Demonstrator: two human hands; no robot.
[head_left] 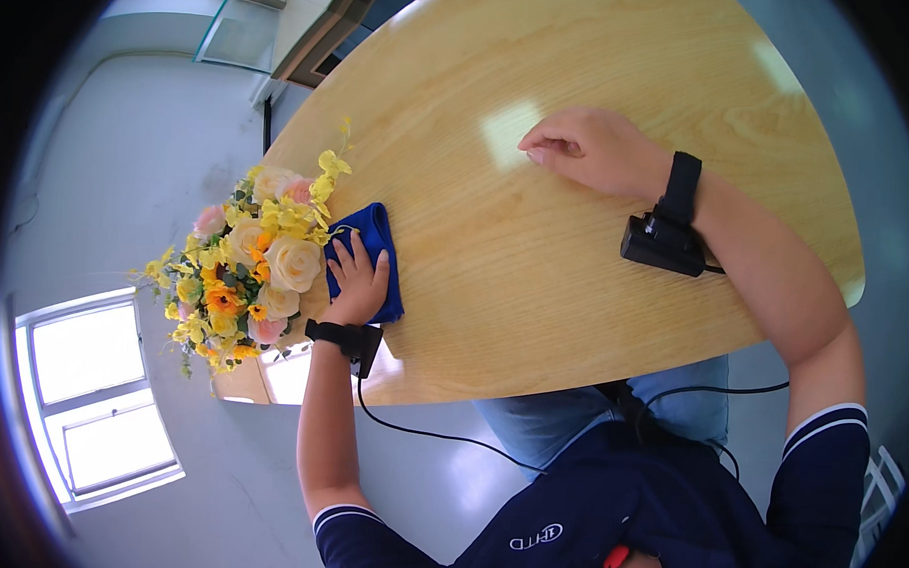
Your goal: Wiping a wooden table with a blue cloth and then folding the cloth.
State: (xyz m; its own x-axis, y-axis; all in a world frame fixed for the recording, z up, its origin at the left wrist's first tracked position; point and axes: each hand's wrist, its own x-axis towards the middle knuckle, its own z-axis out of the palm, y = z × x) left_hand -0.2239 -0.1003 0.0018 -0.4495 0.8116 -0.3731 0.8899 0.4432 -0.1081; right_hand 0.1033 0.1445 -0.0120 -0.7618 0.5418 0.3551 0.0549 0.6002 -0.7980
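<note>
A folded dark blue cloth [379, 243] lies on the left part of the table, beside the flowers. My left hand [357, 286] rests flat on it, palm down with the fingers spread, holding nothing. Over the middle right of the table is my right hand [601, 154], its fingers curled in toward the thumb. Nothing shows in its grasp, and it is well apart from the cloth.
A bunch of yellow, cream, pink and orange flowers [240, 262] stands at the table's left edge, close to my left hand. The wooden table [473, 315] has a curved edge. Black devices are strapped to both wrists, with cables [439, 437] trailing toward my body.
</note>
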